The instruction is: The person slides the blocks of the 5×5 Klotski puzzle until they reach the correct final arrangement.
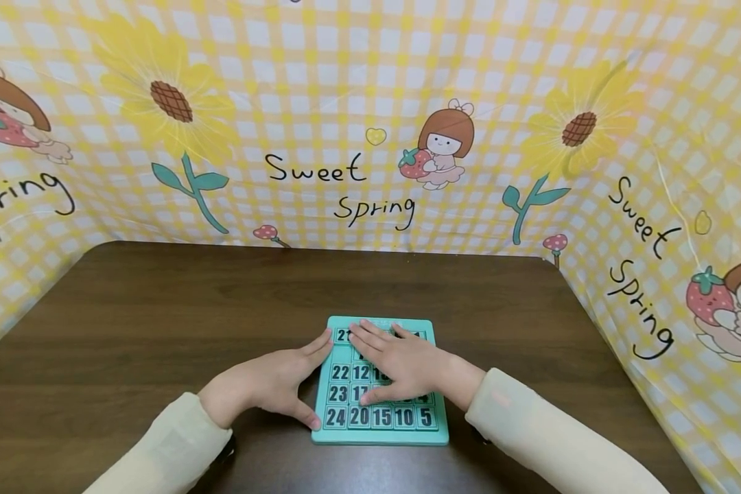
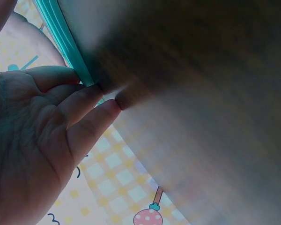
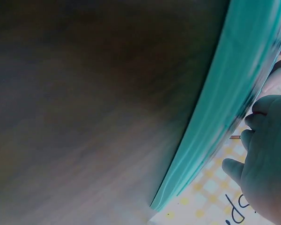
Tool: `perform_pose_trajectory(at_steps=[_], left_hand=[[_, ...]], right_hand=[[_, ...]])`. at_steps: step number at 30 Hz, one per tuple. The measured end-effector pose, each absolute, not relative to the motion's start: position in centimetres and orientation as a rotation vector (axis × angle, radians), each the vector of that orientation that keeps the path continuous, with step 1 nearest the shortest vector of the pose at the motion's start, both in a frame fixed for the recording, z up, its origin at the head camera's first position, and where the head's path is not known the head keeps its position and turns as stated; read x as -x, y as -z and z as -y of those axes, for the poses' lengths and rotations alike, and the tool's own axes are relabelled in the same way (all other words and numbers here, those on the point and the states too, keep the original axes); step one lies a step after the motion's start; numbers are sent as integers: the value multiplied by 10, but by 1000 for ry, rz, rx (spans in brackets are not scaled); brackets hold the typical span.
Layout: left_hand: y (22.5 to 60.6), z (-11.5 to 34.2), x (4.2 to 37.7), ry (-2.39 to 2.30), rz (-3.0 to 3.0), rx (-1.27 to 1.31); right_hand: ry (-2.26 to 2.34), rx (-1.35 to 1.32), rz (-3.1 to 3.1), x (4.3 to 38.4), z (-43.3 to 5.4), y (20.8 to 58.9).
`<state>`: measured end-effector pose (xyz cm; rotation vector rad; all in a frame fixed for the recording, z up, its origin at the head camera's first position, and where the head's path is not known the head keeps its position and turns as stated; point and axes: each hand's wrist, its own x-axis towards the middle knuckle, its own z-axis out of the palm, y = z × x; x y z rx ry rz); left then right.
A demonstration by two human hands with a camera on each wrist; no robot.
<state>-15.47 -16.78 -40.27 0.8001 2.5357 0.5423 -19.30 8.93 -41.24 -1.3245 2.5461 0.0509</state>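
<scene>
The left hand [image 1: 278,379] has its grip spread wide along the left side of a number puzzle [image 1: 381,438], fingertips touching the edge near the upper corner and thumb at the lower one; its fingers are nearly straight, not wrapped round the frame. The right hand [image 1: 404,367] lies palm down over the puzzle, fingers extended and thumb apart, covering many of the number tiles [image 1: 381,417]. Whether its palm presses on them is hard to tell.

The puzzle lies flat near the front of the desk [image 1: 191,322], a teal rectangle with rounded corners and smooth, ridged sides. Its tiles are square with bold dark numerals; the bottom row reads 24, 20, 15, 10, 5. The desk is dark brown with wood grain, backed by a creased yellow-and-white checked cloth [image 1: 321,89] printed with sunflowers. Both sleeves [image 1: 167,439] are pale cream.
</scene>
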Motion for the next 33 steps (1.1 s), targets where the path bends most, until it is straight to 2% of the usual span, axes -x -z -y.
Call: perform_pose_trajectory(at_steps=[10, 27, 33], left_hand=[[403, 167, 155, -536, -2528, -806], [401, 169, 154, -526, -2532, -799], [401, 167, 155, -532, -2532, -811]], right_hand=[[-62, 1288, -2549, 199, -78, 411], [-84, 1376, -2502, 174, -78, 410], [-77, 1345, -2530, 178, -84, 407]])
